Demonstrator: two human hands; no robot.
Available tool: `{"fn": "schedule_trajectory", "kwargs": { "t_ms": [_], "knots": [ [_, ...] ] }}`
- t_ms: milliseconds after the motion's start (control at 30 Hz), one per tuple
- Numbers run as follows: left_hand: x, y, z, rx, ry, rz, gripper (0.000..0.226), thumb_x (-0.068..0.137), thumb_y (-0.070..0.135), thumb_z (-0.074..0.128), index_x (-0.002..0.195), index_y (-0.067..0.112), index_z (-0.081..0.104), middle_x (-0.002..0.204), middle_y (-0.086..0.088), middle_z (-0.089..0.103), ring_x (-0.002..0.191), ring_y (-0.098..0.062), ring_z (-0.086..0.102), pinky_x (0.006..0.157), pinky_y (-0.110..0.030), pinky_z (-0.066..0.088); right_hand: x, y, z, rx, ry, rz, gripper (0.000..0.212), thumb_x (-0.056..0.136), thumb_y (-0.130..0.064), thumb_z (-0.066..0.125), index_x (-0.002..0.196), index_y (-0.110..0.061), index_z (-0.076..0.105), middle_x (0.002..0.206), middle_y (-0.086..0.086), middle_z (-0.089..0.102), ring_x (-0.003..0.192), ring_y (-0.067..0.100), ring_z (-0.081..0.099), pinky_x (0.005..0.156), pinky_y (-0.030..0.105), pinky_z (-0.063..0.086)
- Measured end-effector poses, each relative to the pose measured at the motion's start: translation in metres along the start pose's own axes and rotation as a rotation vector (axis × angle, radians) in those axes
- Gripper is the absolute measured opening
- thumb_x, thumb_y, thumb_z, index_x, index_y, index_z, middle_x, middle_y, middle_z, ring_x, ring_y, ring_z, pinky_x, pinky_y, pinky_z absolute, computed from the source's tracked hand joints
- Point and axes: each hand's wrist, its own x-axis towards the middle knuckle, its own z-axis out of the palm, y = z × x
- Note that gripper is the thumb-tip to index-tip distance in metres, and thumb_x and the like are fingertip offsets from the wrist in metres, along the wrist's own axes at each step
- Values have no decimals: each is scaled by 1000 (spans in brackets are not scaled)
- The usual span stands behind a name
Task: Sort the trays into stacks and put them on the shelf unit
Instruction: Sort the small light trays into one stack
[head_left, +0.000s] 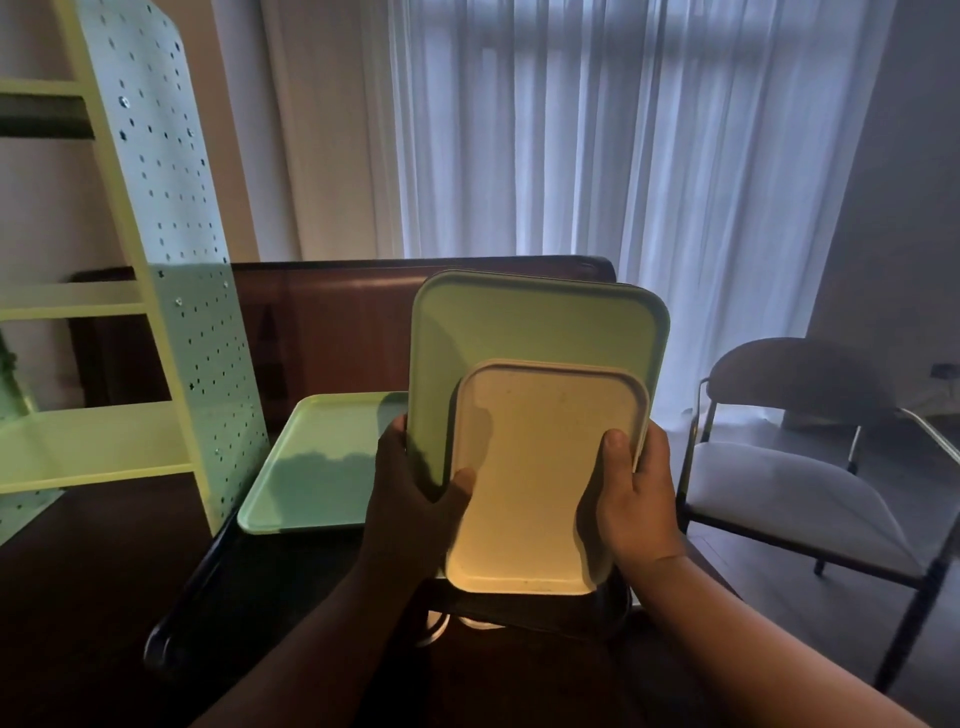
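Note:
I hold two trays upright in front of me, tilted towards my face. The small cream tray (540, 467) is in front, and the larger pale green tray (524, 322) stands behind it. My left hand (410, 499) grips their left edges, thumb on the cream tray's face. My right hand (636, 493) grips the right edge of the cream tray. Another pale green tray (311, 467) lies flat on a big dark tray (208, 577) on the table. The light green shelf unit (104, 447) stands at the left.
The dark wooden table (78, 597) carries the shelf unit, whose perforated side panel (176, 249) faces me. A grey padded chair (810, 467) stands at the right. White curtains (597, 130) hang behind. A small whitish object (436, 626) peeks out under the dark tray's near edge.

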Motion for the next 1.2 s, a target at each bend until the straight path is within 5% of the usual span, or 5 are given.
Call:
{"fn": "schedule_trajectory", "kwargs": {
  "t_ms": [233, 467, 600, 833, 1200],
  "knots": [
    [12, 0, 5, 67, 41, -7, 57, 84, 55, 60, 131, 39, 31, 121, -2, 57, 99, -12, 66, 73, -23, 58, 11, -5, 5, -41, 21, -23, 36, 103, -42, 43, 128, -17, 43, 101, -12, 60, 96, 12, 63, 88, 51, 55],
    [25, -2, 8, 92, 38, -11, 59, 89, 44, 64, 135, 24, 33, 118, -1, 57, 95, -5, 63, 69, -13, 49, 24, -4, 13, -145, 54, -8, 46, 99, -54, 42, 129, -20, 45, 102, -6, 61, 100, 23, 63, 88, 51, 54],
    [47, 10, 6, 67, 31, -22, 66, 87, 47, 66, 137, 18, 33, 115, -3, 61, 91, -14, 67, 72, -29, 59, 41, -20, 14, -171, 49, -18, 43, 103, -44, 43, 128, -9, 48, 91, -19, 52, 87, 4, 59, 72, 10, 44],
    [136, 21, 2, 134, -17, -254, 48, 90, 36, 70, 121, 9, 46, 94, 4, 57, 76, -9, 56, 54, -14, 44, 125, -32, 45, -299, -70, 194, 64, 99, -58, 37, 134, -7, 49, 122, 11, 60, 103, 28, 56, 81, 33, 37],
    [184, -27, 3, 21, -206, -778, 44, 90, 43, 69, 106, 3, 65, 99, -8, 71, 95, -28, 69, 94, -45, 55, 181, -15, 83, -131, -424, 656, 31, 91, -35, 68, 101, -6, 64, 95, 8, 72, 81, 22, 71, 69, 36, 58]
  ]
}}
